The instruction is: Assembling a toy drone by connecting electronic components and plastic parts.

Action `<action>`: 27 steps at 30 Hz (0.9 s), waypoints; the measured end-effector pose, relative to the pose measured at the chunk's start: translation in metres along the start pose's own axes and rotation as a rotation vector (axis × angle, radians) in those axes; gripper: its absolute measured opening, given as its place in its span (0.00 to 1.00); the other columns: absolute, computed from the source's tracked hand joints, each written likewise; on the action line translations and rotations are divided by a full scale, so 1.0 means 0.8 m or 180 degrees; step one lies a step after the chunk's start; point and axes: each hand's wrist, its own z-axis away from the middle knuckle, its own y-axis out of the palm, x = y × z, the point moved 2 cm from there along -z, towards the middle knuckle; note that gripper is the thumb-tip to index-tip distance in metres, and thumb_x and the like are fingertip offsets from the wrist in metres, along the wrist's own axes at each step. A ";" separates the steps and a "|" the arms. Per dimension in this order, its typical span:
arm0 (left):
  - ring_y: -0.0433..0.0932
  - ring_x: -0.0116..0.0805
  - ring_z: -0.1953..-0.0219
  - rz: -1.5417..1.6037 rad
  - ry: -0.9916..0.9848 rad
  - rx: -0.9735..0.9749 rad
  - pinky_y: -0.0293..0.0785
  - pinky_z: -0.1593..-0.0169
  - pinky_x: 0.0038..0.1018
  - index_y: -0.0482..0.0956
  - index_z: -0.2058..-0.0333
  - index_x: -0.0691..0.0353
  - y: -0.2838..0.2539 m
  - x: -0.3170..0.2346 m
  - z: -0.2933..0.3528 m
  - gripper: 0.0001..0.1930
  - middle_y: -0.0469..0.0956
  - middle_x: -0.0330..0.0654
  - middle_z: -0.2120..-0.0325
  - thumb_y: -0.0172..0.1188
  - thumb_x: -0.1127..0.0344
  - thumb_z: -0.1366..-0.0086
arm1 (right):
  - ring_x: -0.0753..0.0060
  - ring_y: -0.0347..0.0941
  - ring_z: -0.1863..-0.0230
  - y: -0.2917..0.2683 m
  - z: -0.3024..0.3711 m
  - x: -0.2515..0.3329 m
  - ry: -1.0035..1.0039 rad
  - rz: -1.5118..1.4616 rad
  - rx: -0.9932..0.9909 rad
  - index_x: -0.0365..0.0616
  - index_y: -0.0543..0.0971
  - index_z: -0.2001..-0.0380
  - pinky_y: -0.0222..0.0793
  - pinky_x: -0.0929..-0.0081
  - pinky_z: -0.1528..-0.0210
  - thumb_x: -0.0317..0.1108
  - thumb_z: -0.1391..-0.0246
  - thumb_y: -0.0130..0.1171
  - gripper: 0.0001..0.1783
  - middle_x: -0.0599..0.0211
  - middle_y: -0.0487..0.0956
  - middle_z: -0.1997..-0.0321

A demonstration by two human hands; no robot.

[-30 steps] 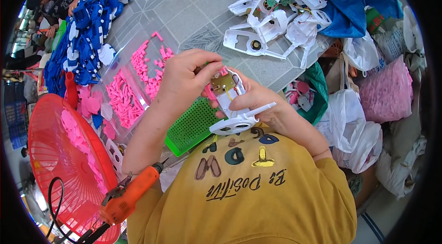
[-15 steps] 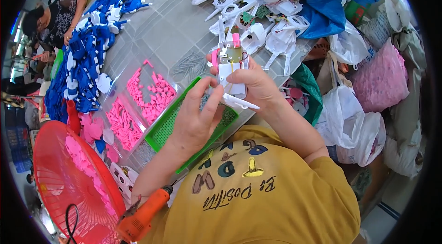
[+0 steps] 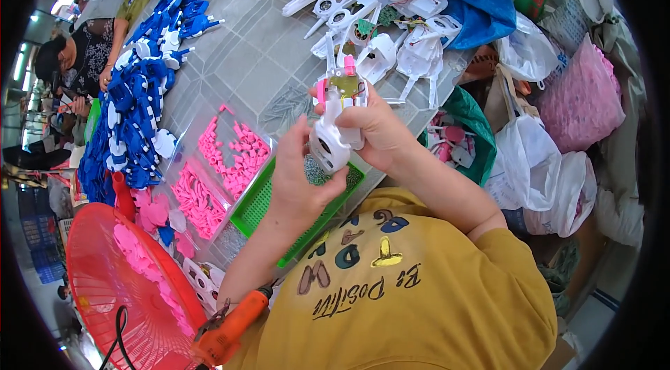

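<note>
Since half a second ago, the white cover has been swinging up: it was hanging edge-on below, and now it is facing upward, overlapping the lower left of the casing. The right hand is grasping the casing, thumb on top, above the green basket. The left hand is curving around the cover, thumb near its lower end; whether those fingers are gripping it, I cannot fairly tell.

On the grey table, a clear tray is holding pink parts; blue-and-white parts are lying heaped to the left, white parts ahead. Around it, a red basket, an orange drill and bags are crowding in, and a co-worker is sitting at far left.
</note>
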 end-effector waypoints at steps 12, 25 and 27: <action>0.73 0.33 0.48 0.2309 -0.1018 0.0039 0.72 0.44 0.31 0.61 0.36 0.70 -0.013 0.010 -0.018 0.36 0.73 0.44 0.47 0.68 0.66 0.40 | 0.68 0.74 0.48 0.011 0.011 -0.008 0.0017 0.0543 0.0111 0.39 0.50 0.33 0.70 0.67 0.44 0.24 0.48 0.59 0.42 0.61 0.72 0.46; 0.76 0.42 0.53 -0.0576 0.0508 0.0111 0.73 0.51 0.33 0.75 0.47 0.62 -0.027 -0.025 -0.025 0.32 0.74 0.47 0.54 0.73 0.70 0.54 | 0.62 0.80 0.56 -0.019 -0.005 -0.017 0.0572 -0.0113 0.0121 0.40 0.68 0.44 0.79 0.62 0.50 0.23 0.46 0.57 0.24 0.58 0.79 0.54; 0.78 0.43 0.59 -0.0328 0.0425 -0.0220 0.74 0.55 0.33 0.79 0.55 0.65 -0.029 -0.012 -0.032 0.18 0.78 0.47 0.61 0.68 0.72 0.45 | 0.65 0.80 0.57 -0.018 -0.006 -0.019 0.0562 0.0035 0.0455 0.38 0.70 0.49 0.80 0.61 0.52 0.23 0.49 0.56 0.22 0.60 0.79 0.56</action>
